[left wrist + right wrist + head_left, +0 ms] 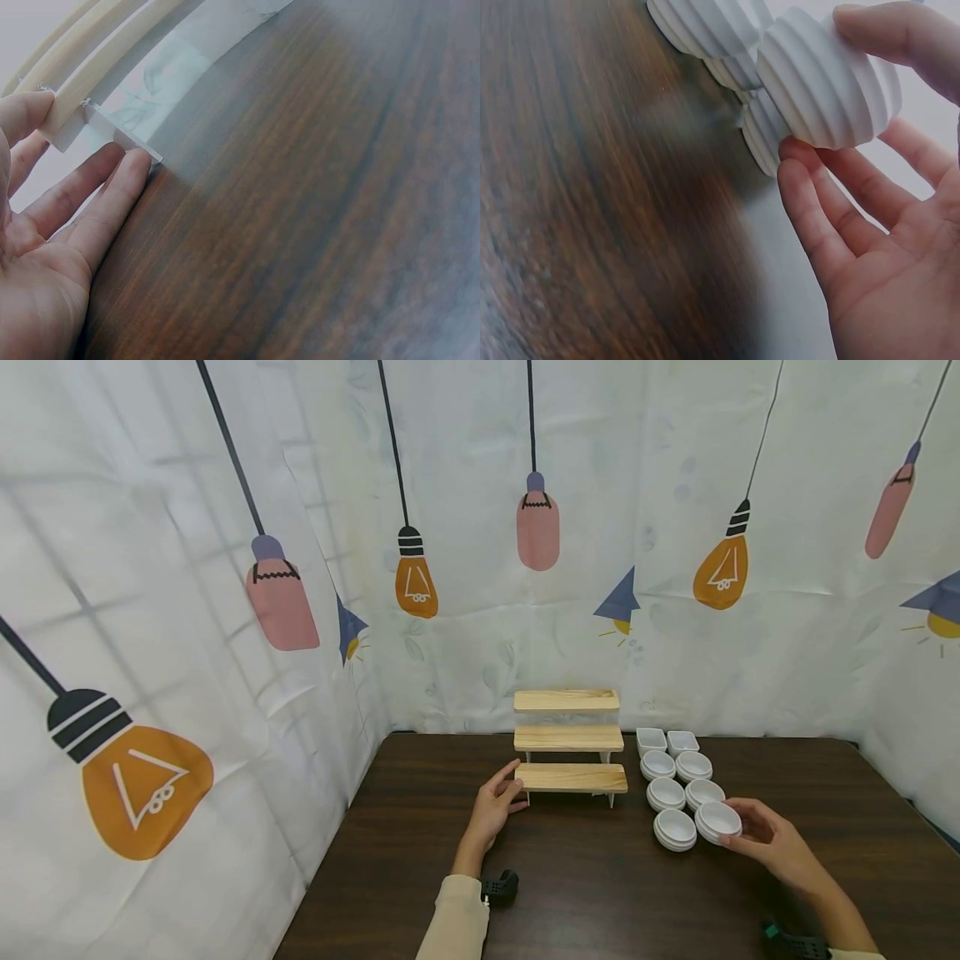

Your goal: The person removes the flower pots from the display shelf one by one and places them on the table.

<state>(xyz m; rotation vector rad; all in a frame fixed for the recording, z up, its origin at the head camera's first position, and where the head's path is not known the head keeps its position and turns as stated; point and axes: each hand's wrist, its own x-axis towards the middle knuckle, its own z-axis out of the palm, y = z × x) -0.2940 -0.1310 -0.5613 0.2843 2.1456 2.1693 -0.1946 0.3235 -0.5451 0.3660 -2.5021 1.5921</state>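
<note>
My left hand (491,812) holds the left end of the lowest step of a three-tier wooden display stand (572,778). In the left wrist view the thumb lies against the wood's end, and straighter fingers (112,202) touch the clear leg beneath. My right hand (772,843) grips a round white bowl (718,820) at the front right of a group of dishes, thumb on one side and fingers on the other. Its ridged side (832,82) shows close up in the right wrist view. Whether it is lifted off the table I cannot tell.
Several more round white bowls (674,830) stand in two columns right of the stand, with two square white dishes (651,741) at the back. All sit on a dark wooden table (600,893). A lamp-patterned curtain (465,668) hangs behind and at the sides.
</note>
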